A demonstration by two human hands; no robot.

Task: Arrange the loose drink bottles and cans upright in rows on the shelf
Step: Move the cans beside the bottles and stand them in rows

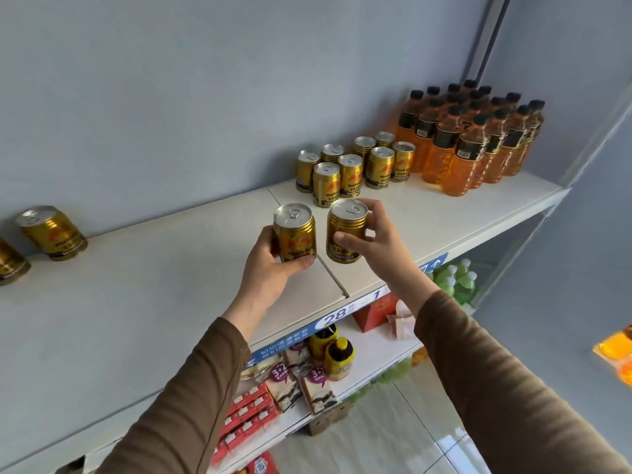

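I hold two gold cans upright over the white top shelf. My left hand grips the left gold can; my right hand grips the right gold can. Just behind them, several gold cans stand upright in rows. To their right, several orange bottles with black caps stand packed together. At the shelf's far left, a loose gold can leans tilted, and another gold can is cut off by the frame edge.
The blue-grey wall backs the shelf. A lower shelf holds yellow bottles, snack packs and red boxes. Green bottles stand lower right. A blue price strip runs along the top shelf's front edge.
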